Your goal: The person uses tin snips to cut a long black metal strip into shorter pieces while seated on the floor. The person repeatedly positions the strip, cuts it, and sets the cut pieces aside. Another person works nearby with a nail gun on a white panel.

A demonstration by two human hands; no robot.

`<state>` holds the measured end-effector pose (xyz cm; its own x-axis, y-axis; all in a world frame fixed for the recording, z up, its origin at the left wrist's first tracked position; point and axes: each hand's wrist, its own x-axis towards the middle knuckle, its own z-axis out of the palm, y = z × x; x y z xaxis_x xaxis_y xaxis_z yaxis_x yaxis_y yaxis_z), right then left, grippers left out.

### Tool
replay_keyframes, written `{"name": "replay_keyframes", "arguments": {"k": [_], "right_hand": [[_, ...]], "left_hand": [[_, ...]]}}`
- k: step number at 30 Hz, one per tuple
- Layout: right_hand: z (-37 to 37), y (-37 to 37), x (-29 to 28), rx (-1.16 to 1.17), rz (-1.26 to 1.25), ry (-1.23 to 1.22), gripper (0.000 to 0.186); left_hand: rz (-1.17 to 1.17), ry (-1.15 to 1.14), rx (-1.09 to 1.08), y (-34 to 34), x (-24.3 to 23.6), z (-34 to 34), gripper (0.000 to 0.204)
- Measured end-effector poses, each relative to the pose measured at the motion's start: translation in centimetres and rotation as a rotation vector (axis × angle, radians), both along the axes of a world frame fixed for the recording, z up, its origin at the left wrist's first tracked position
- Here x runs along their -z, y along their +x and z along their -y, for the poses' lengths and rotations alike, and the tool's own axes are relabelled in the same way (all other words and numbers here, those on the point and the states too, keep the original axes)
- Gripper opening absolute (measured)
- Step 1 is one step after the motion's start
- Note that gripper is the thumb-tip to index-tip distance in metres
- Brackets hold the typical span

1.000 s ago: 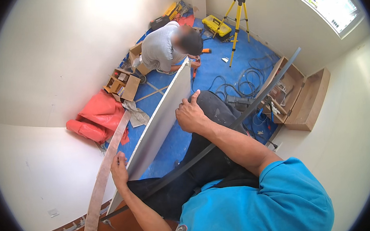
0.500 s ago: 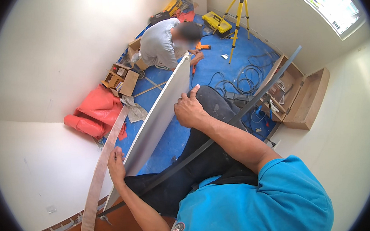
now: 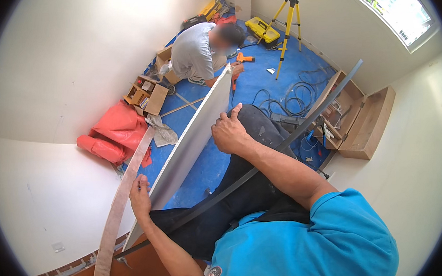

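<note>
A white board [image 3: 189, 143] with a rough pale edge stands tilted on its long side between me and a crouching co-worker. My left hand [image 3: 140, 196] is at the board's near part, its fingers bent against the edge; the fingertips' contact is partly hidden. My right hand [image 3: 230, 131] rests by my raised knee, close to the board's face, its fingers loosely bent and apart with nothing seen in them. Across my lap and under my right forearm runs a long dark grey strip [image 3: 302, 127]. The co-worker [image 3: 194, 50] has a hand at the board's far end, next to a red-orange tool.
An orange tool [image 3: 245, 58] and black cables [image 3: 294, 102] are on the blue floor covering. To the right lies an open wooden case [image 3: 366, 130]. A yellow tripod [image 3: 286, 36] stands far right. At left are red sheeting [image 3: 120, 129], a cardboard box [image 3: 156, 99] and a curved plank [image 3: 114, 212].
The view has shifted slightly. The co-worker's hands have moved a little at the board's far end. My own hands keep nearly the same place and pose.
</note>
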<state>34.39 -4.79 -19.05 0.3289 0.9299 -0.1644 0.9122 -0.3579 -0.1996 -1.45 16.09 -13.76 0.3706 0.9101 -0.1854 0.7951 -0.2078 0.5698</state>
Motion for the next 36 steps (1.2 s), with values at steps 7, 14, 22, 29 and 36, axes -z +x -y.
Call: {"name": "replay_keyframes", "arguments": {"k": [7, 14, 22, 29, 36], "right_hand": [[-0.04, 0.03, -0.04, -0.005, 0.01, 0.002, 0.027], [0.05, -0.08, 0.08, -0.009, 0.042, 0.013, 0.026], [-0.1, 0.08, 0.0, -0.013, 0.01, -0.022, 0.027], [-0.13, 0.0, -0.15, -0.011, 0.011, -0.042, 0.028], [-0.16, 0.1, -0.21, -0.019, 0.017, -0.064, 0.031]], "left_hand": [[-0.018, -0.012, 0.011, 0.08, -0.2, -0.01, 0.07], [-0.016, -0.013, 0.004, -0.01, -0.04, -0.13, 0.069], [-0.011, -0.017, 0.011, 0.01, -0.09, -0.06, 0.07], [0.004, -0.003, 0.015, 0.02, -0.02, -0.06, 0.07], [0.001, 0.016, 0.024, 0.14, -0.22, 0.18, 0.07]]}}
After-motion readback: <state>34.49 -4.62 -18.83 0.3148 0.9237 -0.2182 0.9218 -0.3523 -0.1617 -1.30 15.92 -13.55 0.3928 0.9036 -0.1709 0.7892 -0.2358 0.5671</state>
